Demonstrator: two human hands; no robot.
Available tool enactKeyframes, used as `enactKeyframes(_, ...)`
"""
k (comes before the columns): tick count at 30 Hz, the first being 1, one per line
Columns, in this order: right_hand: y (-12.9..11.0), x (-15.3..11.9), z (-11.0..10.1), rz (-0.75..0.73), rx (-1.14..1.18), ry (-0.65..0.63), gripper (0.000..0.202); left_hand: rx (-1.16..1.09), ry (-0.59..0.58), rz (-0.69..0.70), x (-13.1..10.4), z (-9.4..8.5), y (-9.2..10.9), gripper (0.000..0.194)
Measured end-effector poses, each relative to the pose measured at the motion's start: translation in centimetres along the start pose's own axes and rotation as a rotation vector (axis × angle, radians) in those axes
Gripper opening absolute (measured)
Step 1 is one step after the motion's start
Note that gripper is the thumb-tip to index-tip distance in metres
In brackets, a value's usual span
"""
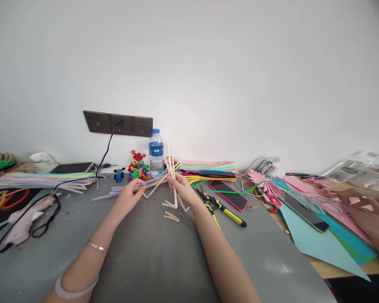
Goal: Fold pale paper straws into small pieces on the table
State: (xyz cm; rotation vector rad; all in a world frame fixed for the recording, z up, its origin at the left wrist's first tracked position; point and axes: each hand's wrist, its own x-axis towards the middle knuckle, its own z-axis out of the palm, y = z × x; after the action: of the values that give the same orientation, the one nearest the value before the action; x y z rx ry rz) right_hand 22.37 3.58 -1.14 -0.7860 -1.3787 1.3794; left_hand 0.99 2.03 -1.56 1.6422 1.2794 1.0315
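Note:
My right hand (182, 190) is closed round several cream pipe cleaners (170, 165), held upright over the grey table with their ends fanning out at the top. Below the fist their lower ends bend outward like feet. One bent strand reaches left toward my left hand (132, 197), whose thumb and fingers are pinched together at its tip. A short folded cream piece (171, 216) lies on the table just under the bundle. Palms and the inner grip of both hands are hidden.
Behind my hands stand a water bottle (156, 153) and small pipe-cleaner figures (138, 168). Yellow-handled pliers (224, 210) and a pink-cased phone (229, 195) lie right. A corded glue gun (27, 221) lies left. Another person's hands (363, 210) work at far right over paper.

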Motion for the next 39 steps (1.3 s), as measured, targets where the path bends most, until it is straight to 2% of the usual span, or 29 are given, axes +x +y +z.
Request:
enactKeyframes(3,0.0,0.2,0.0,-0.010,0.149,0.056,0.033,0.222,-0.108,0.008,0.1,-0.3,-0.5,0.016)
enactKeyframes(7,-0.2,0.4,-0.2,-0.064,0.265,0.154,0.035,0.419,-0.120,0.061,0.0,-0.4,-0.6,0.010)
enactKeyframes(14,-0.5,0.5,-0.4,-0.090,0.307,0.230,0.036,0.495,-0.144,0.050,0.0,-0.2,-0.2,0.017)
enactKeyframes(20,-0.4,0.4,-0.2,-0.070,0.308,0.190,0.036,0.637,-0.104,0.001,-0.1,-0.4,0.2,0.021)
enactKeyframes(25,0.1,0.5,0.0,-0.100,0.247,0.211,0.035,0.778,-0.057,-0.031,-0.3,-0.8,0.6,0.020)
enactKeyframes(29,0.2,0.6,0.1,-0.129,0.203,0.226,0.036,0.845,-0.035,-0.019,-0.5,-0.8,0.7,0.041)
enactKeyframes(32,0.0,0.5,0.3,-0.133,0.173,0.243,0.036,0.845,0.010,0.044,-0.5,-0.8,0.4,0.046)
enactKeyframes(36,-0.3,0.3,0.5,-0.135,0.096,0.261,0.041,0.762,0.092,0.221,-0.3,-0.8,-0.1,0.041)
enactKeyframes(39,-0.1,0.4,0.5,-0.145,0.088,0.226,0.041,0.704,0.121,0.270,-0.2,-0.6,-0.1,0.038)
